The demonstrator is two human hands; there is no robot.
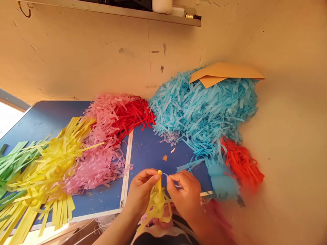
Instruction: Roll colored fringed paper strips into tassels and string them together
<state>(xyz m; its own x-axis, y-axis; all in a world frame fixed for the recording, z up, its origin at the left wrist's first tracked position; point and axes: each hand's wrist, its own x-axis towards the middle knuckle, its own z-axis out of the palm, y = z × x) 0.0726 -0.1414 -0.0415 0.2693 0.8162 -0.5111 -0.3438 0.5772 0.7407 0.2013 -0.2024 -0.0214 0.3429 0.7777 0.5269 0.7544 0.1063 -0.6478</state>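
Near the table's front edge, my left hand (143, 185) pinches the gathered top of a yellow paper tassel (158, 200), whose strips hang down below the fingers. My right hand (185, 189) is closed on a thin white string (165, 174). One end of the string reaches the tassel's top, and the other comes out past my right fingers. Both hands are close together, with a short stretch of string between them. The exact grip of the right fingertips is partly hidden.
On the blue table (143, 149) lie heaps of yellow strips (56, 156), green strips (20, 160), pink strips (99, 156), red strips (133, 115) and blue strips (201, 109). Orange paper (224, 73) rests on the blue heap. Red-orange strips (242, 163) lie at right. A shelf (114, 11) runs above.
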